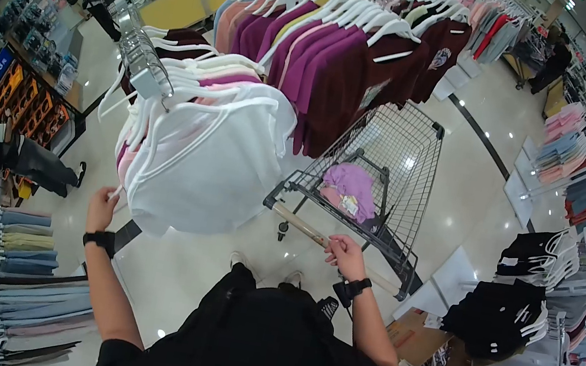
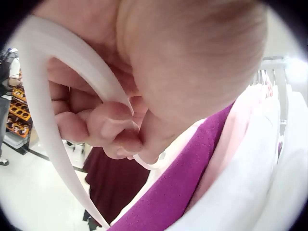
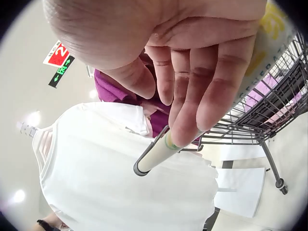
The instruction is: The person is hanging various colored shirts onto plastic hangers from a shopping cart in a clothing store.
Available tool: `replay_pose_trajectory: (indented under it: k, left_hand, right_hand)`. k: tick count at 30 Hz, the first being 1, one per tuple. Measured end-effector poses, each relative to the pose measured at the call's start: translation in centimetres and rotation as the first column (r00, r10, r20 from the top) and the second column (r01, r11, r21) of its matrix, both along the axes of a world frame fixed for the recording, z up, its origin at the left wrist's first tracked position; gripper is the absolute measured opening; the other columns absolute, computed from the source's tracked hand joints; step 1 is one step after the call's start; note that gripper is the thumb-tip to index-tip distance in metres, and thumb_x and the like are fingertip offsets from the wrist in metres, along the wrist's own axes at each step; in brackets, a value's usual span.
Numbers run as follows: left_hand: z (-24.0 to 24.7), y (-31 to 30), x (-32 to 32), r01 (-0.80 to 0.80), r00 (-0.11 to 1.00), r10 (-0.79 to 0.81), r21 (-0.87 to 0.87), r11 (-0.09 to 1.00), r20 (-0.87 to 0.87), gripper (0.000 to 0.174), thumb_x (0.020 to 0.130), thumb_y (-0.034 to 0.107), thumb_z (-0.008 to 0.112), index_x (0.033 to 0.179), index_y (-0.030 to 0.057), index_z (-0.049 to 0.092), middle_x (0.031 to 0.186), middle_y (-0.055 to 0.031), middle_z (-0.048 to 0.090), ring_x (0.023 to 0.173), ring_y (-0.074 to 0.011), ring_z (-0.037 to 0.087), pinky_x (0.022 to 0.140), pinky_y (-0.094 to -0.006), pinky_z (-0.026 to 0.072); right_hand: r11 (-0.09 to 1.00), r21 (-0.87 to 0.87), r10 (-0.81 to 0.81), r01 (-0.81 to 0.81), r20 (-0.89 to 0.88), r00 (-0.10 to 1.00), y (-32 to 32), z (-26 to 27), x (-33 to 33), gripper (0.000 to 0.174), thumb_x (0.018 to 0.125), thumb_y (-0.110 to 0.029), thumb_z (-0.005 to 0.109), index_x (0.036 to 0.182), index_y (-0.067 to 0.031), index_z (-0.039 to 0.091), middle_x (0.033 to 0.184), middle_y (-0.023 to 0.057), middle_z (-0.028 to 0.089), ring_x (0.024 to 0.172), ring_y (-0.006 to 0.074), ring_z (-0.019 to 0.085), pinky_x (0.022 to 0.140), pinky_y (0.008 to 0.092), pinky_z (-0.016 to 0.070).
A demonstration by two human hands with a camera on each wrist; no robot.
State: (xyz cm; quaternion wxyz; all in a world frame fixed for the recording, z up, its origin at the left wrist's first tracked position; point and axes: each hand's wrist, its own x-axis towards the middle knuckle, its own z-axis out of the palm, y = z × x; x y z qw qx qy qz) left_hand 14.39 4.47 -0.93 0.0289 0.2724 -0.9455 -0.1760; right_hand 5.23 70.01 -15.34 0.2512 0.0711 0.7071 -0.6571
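My left hand [image 1: 102,209] is at the near end of a rail of hanging shirts. In the left wrist view its fingers curl round a white plastic hanger [image 2: 41,106], beside a purple garment [image 2: 178,183]. A plain white shirt [image 1: 212,162] hangs foremost on the rail. My right hand [image 1: 346,257] is at the shopping cart's handle [image 1: 302,224], fingers loosely bent with the fingertips against the bar, as the right wrist view shows. In the cart [image 1: 420,153] lies a crumpled lilac garment [image 1: 351,184].
Purple and dark maroon shirts [image 1: 396,65] hang behind the white ones. Racks of folded-over trousers [image 1: 34,295] stand at the left, and black tops [image 1: 502,316] hang at the right. A person [image 1: 29,153] is at the left on the shiny floor.
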Motion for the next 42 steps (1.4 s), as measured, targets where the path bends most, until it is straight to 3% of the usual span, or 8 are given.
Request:
replay_pose_trajectory:
  k: [8, 14, 20, 26, 32, 36, 38, 42]
  left_hand:
    - [-15.2, 6.3, 13.5, -0.178, 0.982, 0.172, 0.07, 0.982, 0.079, 0.026, 0.093, 0.019, 0.069, 0.112, 0.0018, 0.069, 0.1, -0.0225, 0.069, 0.095, -0.035, 0.066, 0.082, -0.0456, 0.0519]
    - [-18.3, 15.0, 16.3, -0.07, 0.997, 0.051, 0.34, 0.938, 0.063, 0.031, 0.092, 0.019, 0.069, 0.118, 0.003, 0.071, 0.087, -0.0236, 0.071, 0.08, -0.0378, 0.068, 0.077, -0.045, 0.0545]
    - [-10.8, 17.2, 15.8, 0.047, 0.975, -0.148, 0.497, 0.866, 0.165, 0.034, 0.093, 0.024, 0.071, 0.118, 0.0017, 0.071, 0.09, -0.0227, 0.072, 0.083, -0.034, 0.07, 0.077, -0.0398, 0.0547]
    - [-3.7, 16.1, 17.5, 0.149, 0.965, -0.248, 0.594, 0.79, 0.088, 0.026, 0.092, 0.02, 0.072, 0.109, 0.0001, 0.075, 0.079, -0.0124, 0.07, 0.074, -0.0187, 0.064, 0.071, -0.0336, 0.0507]
    - [-1.4, 18.3, 16.9, 0.204, 0.888, -0.339, 0.395, 0.896, 0.311, 0.027, 0.09, 0.028, 0.073, 0.107, 0.0075, 0.077, 0.082, -0.0163, 0.073, 0.078, -0.0316, 0.07, 0.073, -0.0395, 0.0538]
    - [1.6, 22.1, 15.1, 0.277, 0.854, -0.413, 0.396, 0.875, 0.316, 0.026, 0.089, 0.032, 0.073, 0.106, 0.0131, 0.079, 0.087, -0.0168, 0.074, 0.082, -0.0373, 0.07, 0.075, -0.0429, 0.0549]
    - [4.4, 23.7, 13.4, 0.257, 0.877, -0.394, 0.425, 0.868, 0.274, 0.025, 0.088, 0.026, 0.076, 0.106, 0.0082, 0.078, 0.084, -0.014, 0.075, 0.078, -0.0297, 0.072, 0.072, -0.0383, 0.0543]
    - [9.4, 27.5, 9.6, 0.073, 0.977, -0.181, 0.617, 0.783, 0.115, 0.019, 0.085, 0.008, 0.078, 0.101, -0.0023, 0.076, 0.076, -0.0042, 0.072, 0.07, -0.0084, 0.06, 0.065, -0.0254, 0.0475]
  right_hand:
    - [0.997, 0.073, 0.001, -0.004, 0.036, 0.999, -0.9, 1.5, -1.3, 0.024, 0.103, -0.015, 0.056, 0.119, 0.0007, 0.062, 0.076, 0.0069, 0.068, 0.056, 0.0149, 0.068, 0.051, 0.0246, 0.0519]
    - [0.985, 0.153, -0.079, 0.08, -0.012, 0.997, -2.1, 0.5, -1.4, 0.024, 0.098, -0.015, 0.06, 0.107, 0.0052, 0.068, 0.07, 0.0093, 0.067, 0.054, 0.0177, 0.068, 0.05, 0.0289, 0.0547]
    - [0.914, 0.4, -0.066, 0.074, -0.035, 0.997, -2.5, 1.0, -1.1, 0.028, 0.093, -0.022, 0.06, 0.09, 0.0025, 0.073, 0.061, 0.0102, 0.065, 0.047, 0.0183, 0.065, 0.047, 0.0322, 0.0525]
    - [0.872, 0.47, -0.113, 0.134, -0.073, 0.991, -3.3, 1.4, 0.4, 0.029, 0.096, -0.019, 0.058, 0.105, 0.0025, 0.074, 0.06, 0.0091, 0.063, 0.043, 0.0167, 0.061, 0.043, 0.0295, 0.0495]
    - [0.735, 0.671, -0.031, 0.096, -0.108, 0.994, -2.2, 1.5, -0.2, 0.033, 0.088, -0.031, 0.063, 0.097, -0.0024, 0.077, 0.066, 0.0139, 0.068, 0.053, 0.0243, 0.067, 0.056, 0.0364, 0.0538]
    - [0.656, 0.749, 0.112, -0.099, 0.034, 0.993, -1.2, 2.7, -2.1, 0.037, 0.084, -0.04, 0.063, 0.096, -0.0084, 0.079, 0.089, 0.02, 0.075, 0.09, 0.0402, 0.071, 0.084, 0.0446, 0.0558]
    - [0.685, 0.701, 0.314, -0.197, -0.04, 0.948, 0.1, 2.8, -3.1, 0.036, 0.087, -0.038, 0.065, 0.096, -0.0058, 0.078, 0.079, 0.019, 0.072, 0.078, 0.0351, 0.071, 0.076, 0.0429, 0.0546]
    - [0.938, 0.333, 0.055, 0.096, -0.415, 0.908, 4.6, 2.3, -6.5, 0.021, 0.094, -0.021, 0.066, 0.092, -0.0012, 0.074, 0.064, 0.0088, 0.062, 0.059, 0.0144, 0.054, 0.057, 0.0318, 0.0431]
